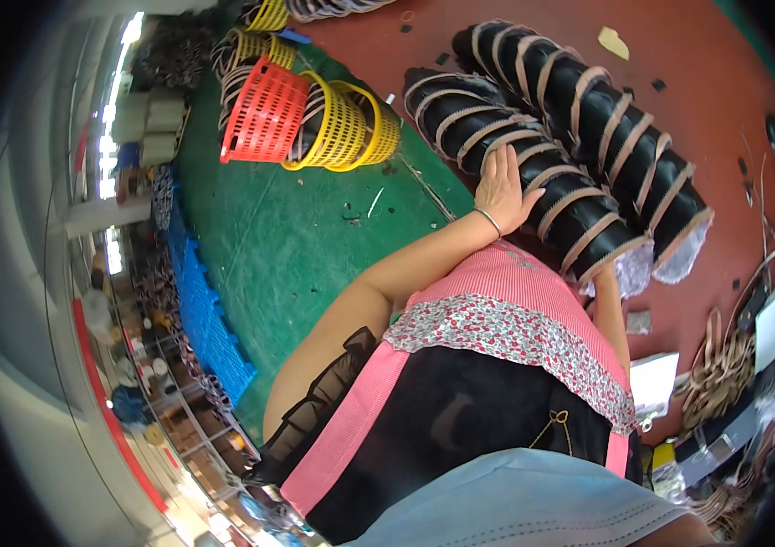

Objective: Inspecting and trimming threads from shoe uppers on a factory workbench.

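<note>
Two long black stacks of nested pieces with tan edges lie side by side on the red-brown floor. My left hand [504,193] rests on the side of the nearer stack [556,173], palm down, fingers stretched out and the thumb apart. At that stack's near end, by crumpled clear plastic [633,271], is my right hand [602,276]. Its fingers are hidden by the stack, so I cannot see whether they grip it. Just beyond lies the farther stack [620,123], with clear plastic at its near end too.
Red [264,109] and yellow baskets [337,128] stand on the green floor at the upper left. A blue slatted mat [210,319] runs along the left. Coiled tan strips [715,369] and a white board [653,383] lie at the right. Small scraps dot the floor.
</note>
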Available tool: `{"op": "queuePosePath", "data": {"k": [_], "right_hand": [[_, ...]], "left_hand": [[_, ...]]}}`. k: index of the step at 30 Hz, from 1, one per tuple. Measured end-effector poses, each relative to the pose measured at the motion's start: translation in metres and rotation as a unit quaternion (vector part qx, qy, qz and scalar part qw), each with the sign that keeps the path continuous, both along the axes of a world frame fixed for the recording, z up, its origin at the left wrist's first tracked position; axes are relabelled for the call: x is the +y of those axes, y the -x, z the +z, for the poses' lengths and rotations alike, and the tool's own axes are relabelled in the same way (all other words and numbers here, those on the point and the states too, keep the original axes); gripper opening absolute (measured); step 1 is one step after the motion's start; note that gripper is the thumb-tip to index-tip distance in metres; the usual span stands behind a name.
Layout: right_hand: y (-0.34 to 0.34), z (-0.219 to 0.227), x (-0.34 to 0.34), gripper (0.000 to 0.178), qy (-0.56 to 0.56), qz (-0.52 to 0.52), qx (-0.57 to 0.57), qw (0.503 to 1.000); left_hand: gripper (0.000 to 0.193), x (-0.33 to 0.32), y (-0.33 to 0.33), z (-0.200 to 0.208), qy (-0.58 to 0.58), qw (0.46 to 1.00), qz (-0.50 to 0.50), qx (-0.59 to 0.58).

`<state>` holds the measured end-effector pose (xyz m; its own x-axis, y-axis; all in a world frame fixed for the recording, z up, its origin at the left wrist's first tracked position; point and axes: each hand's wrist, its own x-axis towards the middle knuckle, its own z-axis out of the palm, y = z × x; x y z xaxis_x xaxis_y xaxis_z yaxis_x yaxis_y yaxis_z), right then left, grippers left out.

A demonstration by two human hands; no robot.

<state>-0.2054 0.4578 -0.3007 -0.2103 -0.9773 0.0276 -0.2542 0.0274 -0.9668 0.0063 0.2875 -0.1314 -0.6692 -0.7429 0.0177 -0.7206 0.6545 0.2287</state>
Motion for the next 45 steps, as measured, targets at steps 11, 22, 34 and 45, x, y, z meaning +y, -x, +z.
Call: {"op": "queuePosePath", "data": {"k": [11,22,34,45], "right_hand": [[0.035,-0.007,-0.038,0.056,0.009,0.038,-0.063,0.997],[0.035,0.010,-0.009,0.056,-0.004,0.010,-0.113,0.993],[-0.005,0.042,0.015,0.057,-0.034,-0.012,-0.159,0.987],[-0.034,0.073,0.017,0.057,-0.021,-0.040,-0.199,0.979]], "left_hand": [[0.106,-0.031,0.030,-0.010,-0.201,0.956,0.212,-0.026],[0.087,-0.063,0.007,-0.025,-0.188,0.963,0.177,0.074],[0.074,-0.067,-0.018,0.006,-0.441,0.870,0.058,0.214],[0.075,-0.070,-0.058,0.027,-0.480,0.863,0.031,0.152]]}}
